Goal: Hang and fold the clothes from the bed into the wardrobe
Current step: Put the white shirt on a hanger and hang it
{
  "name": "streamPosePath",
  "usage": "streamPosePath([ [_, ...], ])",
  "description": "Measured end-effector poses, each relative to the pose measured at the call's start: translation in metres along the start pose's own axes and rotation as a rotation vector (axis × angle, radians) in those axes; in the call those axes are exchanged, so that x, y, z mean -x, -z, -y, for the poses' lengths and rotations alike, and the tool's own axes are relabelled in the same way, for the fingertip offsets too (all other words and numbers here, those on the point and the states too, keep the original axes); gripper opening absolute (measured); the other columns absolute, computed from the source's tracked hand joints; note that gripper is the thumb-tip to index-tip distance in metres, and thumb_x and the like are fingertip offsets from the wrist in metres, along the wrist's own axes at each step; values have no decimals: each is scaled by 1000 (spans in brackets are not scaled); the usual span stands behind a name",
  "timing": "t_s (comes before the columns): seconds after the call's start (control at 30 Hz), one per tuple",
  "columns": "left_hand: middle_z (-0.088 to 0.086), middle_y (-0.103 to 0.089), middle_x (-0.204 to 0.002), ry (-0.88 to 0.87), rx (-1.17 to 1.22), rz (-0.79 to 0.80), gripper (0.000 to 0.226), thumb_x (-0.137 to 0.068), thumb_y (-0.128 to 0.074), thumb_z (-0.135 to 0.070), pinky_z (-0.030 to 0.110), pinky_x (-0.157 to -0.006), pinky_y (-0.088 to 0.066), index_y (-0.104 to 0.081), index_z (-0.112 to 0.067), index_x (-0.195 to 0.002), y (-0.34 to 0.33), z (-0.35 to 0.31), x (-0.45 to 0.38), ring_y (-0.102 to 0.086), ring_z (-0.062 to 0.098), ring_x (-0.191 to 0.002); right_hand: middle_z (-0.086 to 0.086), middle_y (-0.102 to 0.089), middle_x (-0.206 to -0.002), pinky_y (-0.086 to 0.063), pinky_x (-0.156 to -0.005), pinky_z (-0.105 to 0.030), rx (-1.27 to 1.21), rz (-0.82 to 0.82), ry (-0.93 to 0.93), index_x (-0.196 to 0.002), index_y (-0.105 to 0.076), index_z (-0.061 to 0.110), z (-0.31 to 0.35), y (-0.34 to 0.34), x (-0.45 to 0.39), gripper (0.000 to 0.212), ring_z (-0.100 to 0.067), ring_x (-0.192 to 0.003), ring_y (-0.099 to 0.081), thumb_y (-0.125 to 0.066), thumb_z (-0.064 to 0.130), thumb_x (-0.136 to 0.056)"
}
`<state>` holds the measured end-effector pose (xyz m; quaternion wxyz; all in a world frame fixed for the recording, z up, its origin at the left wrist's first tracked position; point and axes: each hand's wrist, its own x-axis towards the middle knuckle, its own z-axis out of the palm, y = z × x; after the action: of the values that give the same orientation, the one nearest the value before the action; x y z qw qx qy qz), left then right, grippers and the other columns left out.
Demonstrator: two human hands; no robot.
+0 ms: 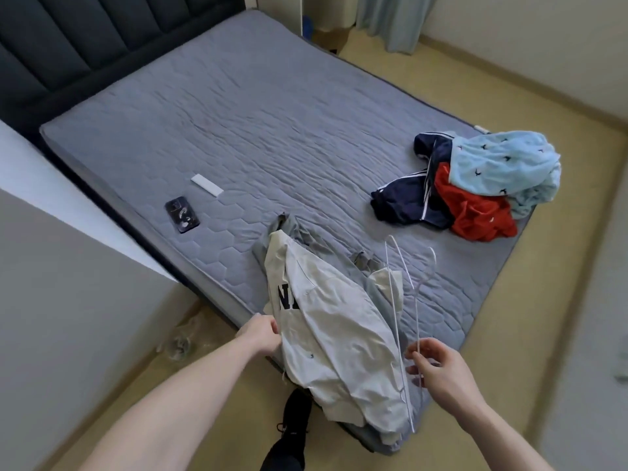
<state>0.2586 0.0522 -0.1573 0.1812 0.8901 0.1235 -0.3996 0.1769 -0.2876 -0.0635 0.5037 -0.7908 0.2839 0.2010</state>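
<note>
My left hand (261, 334) grips the cream jacket (333, 338) at lower centre on the bed (238, 130), right hand (438, 368) pinches the wire hanger (401, 294); I should find the collar before threading it in.

Beyond the fingertips of both hands the grey mattress (258, 107) lies bare across its wide middle, open for a reach up to the dark padded headboard (61, 45). Ahead and left of the left hand's (261, 334) fingers lie a phone (182, 214) and a white strip (206, 185), near the bed edge. Far ahead and right of the right hand's (438, 368) fingers a heap of clothes (475, 185) fills the corner. Between the hands a cream jacket (333, 328) and thin hangers (404, 300) block the way
</note>
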Motion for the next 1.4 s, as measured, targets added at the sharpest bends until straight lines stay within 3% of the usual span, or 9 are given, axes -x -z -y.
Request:
streamPosePath([
  [0.37,2,-60,-144,157,538,151,42,-92,-71,-22,23,-107,-39,-69,-21,-133,-54,-67,-219,-54,21,-131,-2,-77,-85,-61,-65,-36,-1,-28,-67,-90,-73,15,-41,-36,-145,22,-22,-66,-72,-58,4,-101],
  [0.5,9,-67,-113,267,763,151,10,-91,-68,-9,13,-68,-47,-74,-12,-99,-74,-74,-250,-61,17,-85,-2,-78,-87,-60,-63,-35,1,-31,-79,-90,-74,17,-53,-38,-165,24,-25,-69,-73,-58,3,-102],
  [0.63,2,-70,-101,311,1089,-28,15,-90,-77,-13,20,-76,-49,-77,-10,-105,-73,-70,-244,-64,12,-85,-5,-77,-86,-58,-61,-32,-4,-28,-81,-91,-73,12,-48,-31,-172,23,-21,-65,-71,-57,-1,-101],
  [0.73,-9,-71,-91,321,1263,-84,8,-89,-80,-12,12,-75,-49,-76,-18,-94,-57,-68,-210,-61,-1,-78,-6,-77,-84,-56,-60,-28,6,-12,-69,-91,-72,9,-34,-24,-165,23,-18,-64,-71,-55,-3,-102],
  [0.8,0,-73,-99,310,1342,13,24,-92,-75,-5,23,-87,-54,-73,-6,-116,-49,-66,-179,-65,9,-84,-6,-77,-84,-54,-61,-32,5,1,-51,-92,-71,9,-23,-18,-157,22,-19,-64,-71,-55,-1,-103],
  [0.87,11,-72,-113,273,1388,174,35,-97,-66,1,25,-75,-56,-64,-1,-132,-35,-65,-139,-67,16,-85,-2,-78,-85,-53,-62,-35,19,3,-30,-92,-71,11,-11,-10,-145,21,-19,-64,-71,-55,3,-104],
  [1.0,8,-76,-115,31,1215,356,28,-104,-53,0,19,-74,-55,-71,-8,-125,-2,-57,-39,-69,10,-86,6,-78,-88,-49,-61,-24,56,25,51,-92,-69,18,18,5,-113,22,-8,-56,-61,-54,11,-106],
  [1.2,-3,-65,-83,-26,888,13,22,-105,-57,-15,22,-74,-39,-78,-15,-98,18,-38,117,-50,12,-80,-2,-73,-89,-37,-61,-35,25,122,144,-91,-67,22,52,33,-53,23,-17,-58,-47,-52,17,-106],
  [1.4,-2,-62,-76,-77,1232,-356,28,-107,-49,-6,27,-77,-41,-68,-11,-86,10,-54,259,-49,15,-78,-14,-65,-87,-37,-61,-37,155,252,282,-92,-64,12,57,66,0,22,-22,-70,-51,-49,18,-108],
])
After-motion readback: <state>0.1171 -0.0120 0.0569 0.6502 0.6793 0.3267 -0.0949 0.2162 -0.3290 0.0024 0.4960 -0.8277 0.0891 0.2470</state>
